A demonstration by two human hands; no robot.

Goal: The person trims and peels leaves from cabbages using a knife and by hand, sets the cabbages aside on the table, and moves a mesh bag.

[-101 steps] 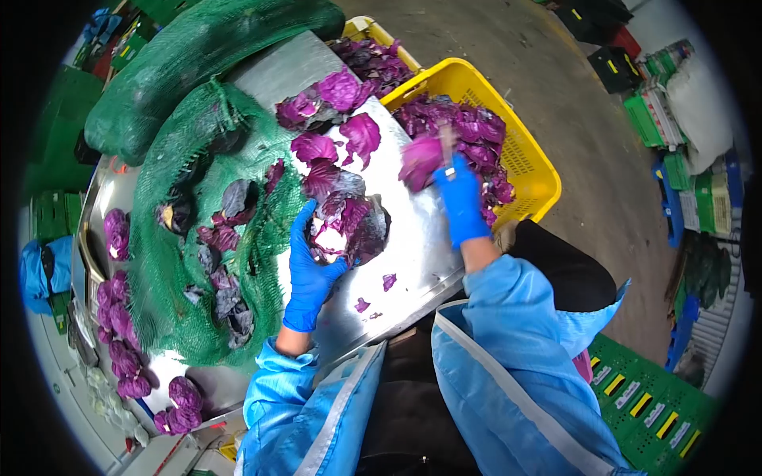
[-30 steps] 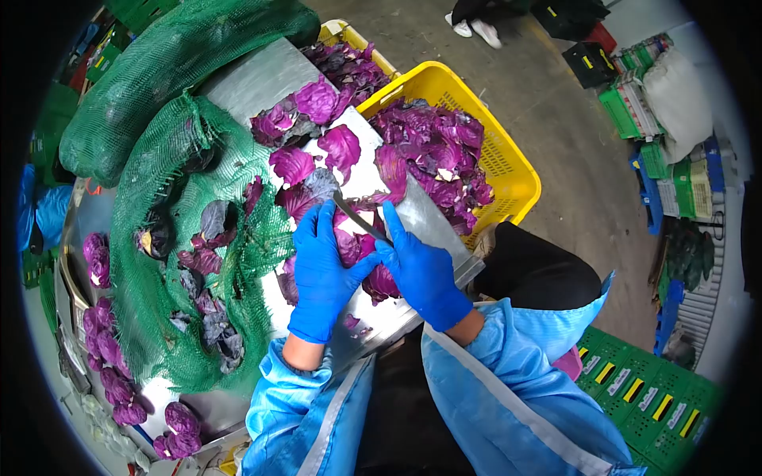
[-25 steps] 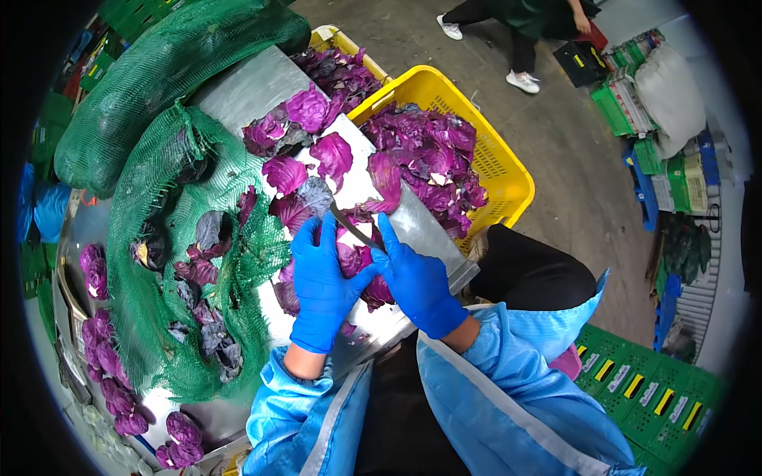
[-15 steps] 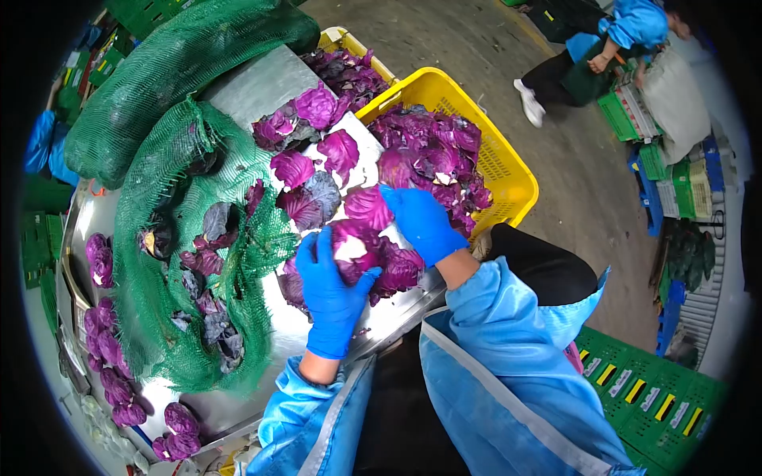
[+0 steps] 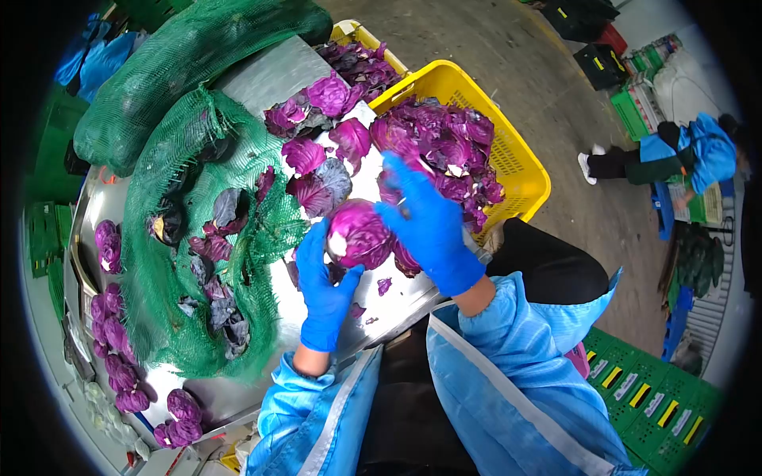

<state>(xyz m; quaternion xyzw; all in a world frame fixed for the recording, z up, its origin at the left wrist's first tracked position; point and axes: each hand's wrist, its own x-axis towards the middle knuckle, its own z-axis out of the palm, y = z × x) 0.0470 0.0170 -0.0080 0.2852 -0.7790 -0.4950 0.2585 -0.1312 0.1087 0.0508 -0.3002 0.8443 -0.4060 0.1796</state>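
A trimmed red cabbage (image 5: 361, 236) with a pale cut spot rests low over the metal table. My left hand (image 5: 321, 293), in a blue glove, curves around its left and lower side, thumb beneath it. My right hand (image 5: 432, 230), also blue-gloved and slightly blurred, is just right of the cabbage, fingers stretched apart toward the crate. Loose purple leaves (image 5: 350, 143) lie beyond the cabbage. The yellow crate (image 5: 520, 174) beside the table holds a heap of cabbage leaves (image 5: 444, 135). Part of a leaf is hidden under my right hand.
An opened green mesh sack (image 5: 159, 309) with dark cabbages and leaves covers the table's left; a full sack (image 5: 198, 71) lies behind. Trimmed cabbages (image 5: 119, 373) line the left edge. Another yellow crate (image 5: 349, 32) stands behind. Green crates (image 5: 635, 381) and a person (image 5: 702, 155) are at right.
My right hand has opened out and shifted right and slightly down. The cabbage has turned, with leaves below it gone from view and scraps showing. The other person has moved right and farther down the view.
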